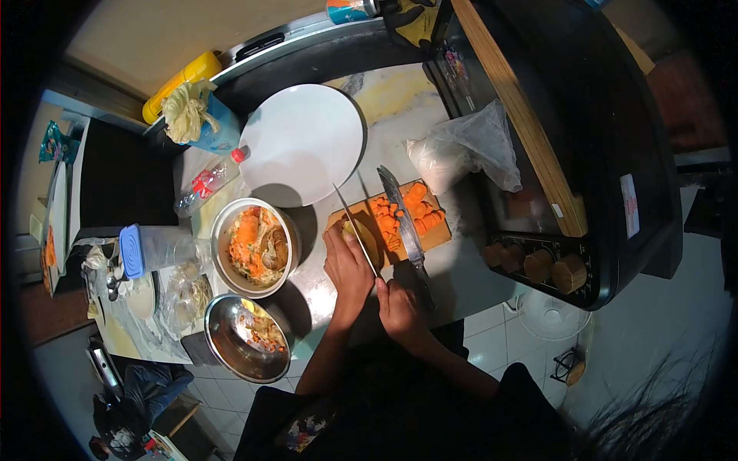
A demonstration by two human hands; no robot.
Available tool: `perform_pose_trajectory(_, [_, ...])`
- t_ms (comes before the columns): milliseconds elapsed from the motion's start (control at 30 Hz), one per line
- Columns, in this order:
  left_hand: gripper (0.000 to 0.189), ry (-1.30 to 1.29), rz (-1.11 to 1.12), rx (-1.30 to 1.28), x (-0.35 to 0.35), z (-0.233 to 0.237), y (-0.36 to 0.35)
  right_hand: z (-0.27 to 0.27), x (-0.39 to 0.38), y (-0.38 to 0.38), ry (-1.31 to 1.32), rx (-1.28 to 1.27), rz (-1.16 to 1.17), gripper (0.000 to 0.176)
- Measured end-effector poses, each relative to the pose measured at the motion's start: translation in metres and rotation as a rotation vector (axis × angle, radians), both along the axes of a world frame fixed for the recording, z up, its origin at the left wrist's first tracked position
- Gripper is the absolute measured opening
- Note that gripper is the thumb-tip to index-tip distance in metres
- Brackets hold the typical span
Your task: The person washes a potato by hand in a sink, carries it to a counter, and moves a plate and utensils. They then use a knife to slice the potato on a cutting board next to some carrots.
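Observation:
My left hand (346,261) is closed around a yellowish piece that looks like a potato (369,240), at the left end of the wooden cutting board (437,237). My right hand (400,309) grips a thin-bladed knife (347,206). Its blade runs along the potato, close to my left fingers; whether it has cut in cannot be seen. A second, broader knife (405,220) lies across the board, black handle towards me. Diced carrot (386,223) and larger carrot pieces (419,194) sit on either side of that blade.
Left of my hands stand a white pot (218,257) with carrots and peelings and a steel bowl (221,347) holding scraps. A large white plate (307,142) lies behind. A plastic bag (480,150) sits beside the black oven (615,192). A plastic bottle (206,188) is at the left.

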State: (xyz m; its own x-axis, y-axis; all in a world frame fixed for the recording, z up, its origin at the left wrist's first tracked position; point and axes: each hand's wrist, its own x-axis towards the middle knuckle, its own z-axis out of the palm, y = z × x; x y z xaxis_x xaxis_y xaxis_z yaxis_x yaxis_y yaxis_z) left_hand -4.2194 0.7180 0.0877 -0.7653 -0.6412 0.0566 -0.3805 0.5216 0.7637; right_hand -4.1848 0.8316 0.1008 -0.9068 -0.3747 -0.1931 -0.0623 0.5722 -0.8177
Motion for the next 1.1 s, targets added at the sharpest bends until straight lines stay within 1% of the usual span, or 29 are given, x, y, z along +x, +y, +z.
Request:
perform_pose_trajectory(33, [0.029, 0.007, 0.0, 0.008, 0.0, 0.001, 0.0, 0.003, -0.001, 0.0, 0.001, -0.001, -0.004, 0.027])
perform_pose_trajectory(100, [0.029, 0.012, -0.003, 0.015, 0.001, 0.001, 0.001, 0.01, -0.003, 0.001, -0.087, -0.006, -0.003, 0.027])
perform_pose_trajectory(133, [0.03, -0.001, -0.008, 0.0, 0.001, 0.002, 0.001, 0.009, -0.002, 0.001, -0.088, -0.009, -0.006, 0.027])
perform_pose_trajectory(200, [0.03, -0.01, -0.016, -0.016, 0.0, 0.001, 0.0, 0.009, -0.001, 0.002, 0.066, -0.007, 0.015, 0.031])
perform_pose_trajectory(333, [0.03, 0.022, -0.018, -0.025, 0.0, 0.0, 0.0, 0.023, -0.007, 0.006, 0.033, -0.021, -0.009, 0.031])
perform_pose_trajectory(400, [0.031, 0.036, -0.031, -0.05, 0.0, 0.002, -0.001, 0.026, -0.014, 0.008, -0.025, 0.038, -0.08, 0.029])
perform_pose_trajectory(433, [0.031, 0.024, -0.038, -0.048, 0.0, 0.002, -0.001, 0.025, -0.016, 0.01, -0.021, 0.033, -0.08, 0.029])
perform_pose_trajectory(500, [0.031, 0.018, -0.043, -0.052, -0.001, 0.003, -0.002, 0.019, -0.021, 0.015, -0.002, -0.011, -0.087, 0.031])
perform_pose_trajectory(533, [0.032, 0.012, -0.05, -0.045, 0.0, 0.004, -0.002, 0.016, -0.022, 0.017, -0.016, -0.112, -0.083, 0.034])
perform_pose_trajectory(567, [0.032, 0.007, -0.056, -0.039, 0.0, 0.005, -0.002, 0.013, -0.022, 0.019, -0.012, -0.117, -0.081, 0.034])
perform_pose_trajectory(633, [0.033, 0.024, -0.05, -0.05, 0.0, 0.004, 0.0, 0.008, -0.02, 0.02, -0.074, -0.213, -0.065, 0.037])
perform_pose_trajectory(767, [0.035, 0.016, -0.043, -0.052, 0.001, 0.004, 0.002, 0.006, -0.016, 0.019, -0.041, -0.205, -0.039, 0.039])
perform_pose_trajectory(833, [0.036, 0.02, -0.037, -0.048, 0.001, 0.003, 0.002, 0.018, -0.02, 0.02, -0.189, -0.117, 0.032, 0.047])
perform_pose_trajectory(967, [0.035, 0.01, -0.02, -0.044, 0.001, 0.005, 0.003, 0.013, -0.018, 0.018, -0.188, -0.151, 0.067, 0.048])
perform_pose_trajectory(1100, [0.034, 0.014, -0.001, -0.056, 0.0, 0.005, 0.004, 0.005, -0.015, 0.017, -0.184, -0.087, 0.091, 0.05])
